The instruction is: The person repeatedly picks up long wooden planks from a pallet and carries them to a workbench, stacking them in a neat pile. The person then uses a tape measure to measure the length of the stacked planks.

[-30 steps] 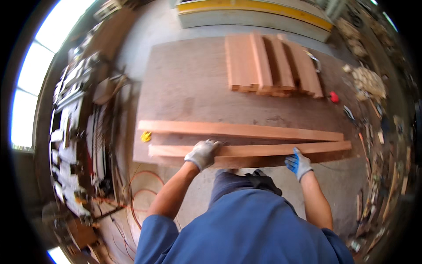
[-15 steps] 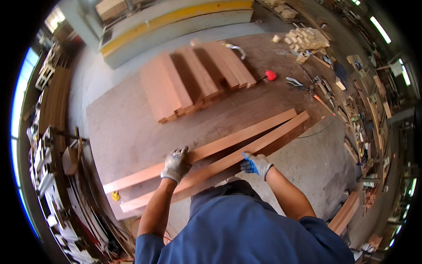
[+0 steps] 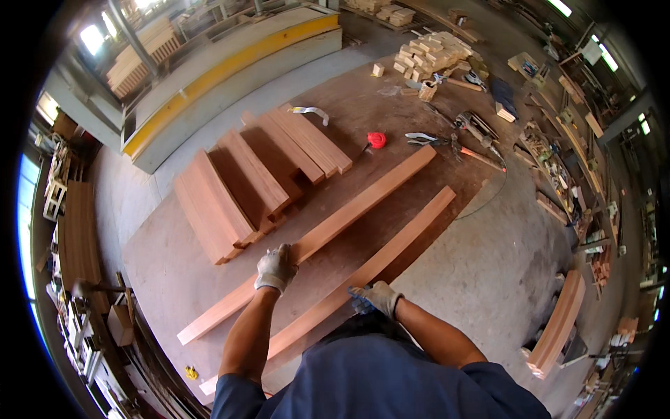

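Note:
Two long reddish-brown wooden beams lie slanting across the low worktable (image 3: 160, 244). My left hand (image 3: 276, 269), in a whitish work glove, is closed round the far beam (image 3: 363, 202) near its middle. The near beam (image 3: 401, 248) runs roughly alongside, close to my body. At its near edge is my right hand (image 3: 377, 299), in a glove with blue on the palm side; its fingers are curled against the beam, partly hidden. Part of the near beam's left half is covered by my left forearm.
Beyond the beams lies a stack of similar boards (image 3: 237, 188) with a white curved strip (image 3: 310, 112) on it. A red tape measure (image 3: 376, 140), pliers (image 3: 422, 138), a hammer (image 3: 481, 158) and a pile of small wood blocks (image 3: 433, 54) are to the right. A yellow object (image 3: 191, 372) sits lower left.
The two beams have come further apart, with a wider gap between them. Both hands stay at the beams. The whole view has shifted, so the board stack appears further left.

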{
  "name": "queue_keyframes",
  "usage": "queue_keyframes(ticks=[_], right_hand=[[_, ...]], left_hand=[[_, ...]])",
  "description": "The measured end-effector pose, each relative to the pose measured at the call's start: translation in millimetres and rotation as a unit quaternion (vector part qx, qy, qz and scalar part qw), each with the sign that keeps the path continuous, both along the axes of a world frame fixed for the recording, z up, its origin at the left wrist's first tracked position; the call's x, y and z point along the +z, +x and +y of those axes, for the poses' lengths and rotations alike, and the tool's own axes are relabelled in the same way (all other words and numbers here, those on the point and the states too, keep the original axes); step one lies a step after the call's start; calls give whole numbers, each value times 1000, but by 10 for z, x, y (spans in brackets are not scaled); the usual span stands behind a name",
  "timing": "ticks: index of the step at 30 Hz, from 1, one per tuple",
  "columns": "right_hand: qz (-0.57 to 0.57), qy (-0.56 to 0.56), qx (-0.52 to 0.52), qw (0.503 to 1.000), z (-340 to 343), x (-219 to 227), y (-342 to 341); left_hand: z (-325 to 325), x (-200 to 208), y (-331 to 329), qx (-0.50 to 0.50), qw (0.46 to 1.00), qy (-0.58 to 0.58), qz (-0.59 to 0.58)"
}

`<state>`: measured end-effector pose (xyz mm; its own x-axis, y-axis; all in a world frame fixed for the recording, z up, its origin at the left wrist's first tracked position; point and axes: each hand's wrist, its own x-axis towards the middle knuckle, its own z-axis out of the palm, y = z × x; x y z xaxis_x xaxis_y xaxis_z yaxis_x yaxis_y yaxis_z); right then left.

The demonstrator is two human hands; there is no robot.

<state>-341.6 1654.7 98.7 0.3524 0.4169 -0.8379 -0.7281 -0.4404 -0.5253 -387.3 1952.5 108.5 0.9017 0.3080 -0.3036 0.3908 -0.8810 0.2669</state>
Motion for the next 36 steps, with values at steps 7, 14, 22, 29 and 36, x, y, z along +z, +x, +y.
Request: queue_keyframes(ticks=[7, 14, 22, 29, 36], right_hand=[[-5, 12, -73, 997, -37, -38, -134], [-34, -6, -42, 999, -89, -153, -139], [-127, -3, -31, 991, -9, -48, -182], [-39, -17, -40, 998, -62, -227, -159], [-20, -12, -41, 999, -99, -209, -156]], left_hand=[[-333, -526, -47, -98, 984, 72, -132], [-490, -582, -234, -156, 970, 131, -133], [-496, -929, -380, -117, 966, 59, -225], [-560, -794, -298, -111, 970, 96, -195], [-589, -770, -311, -109, 969, 90, -204]])
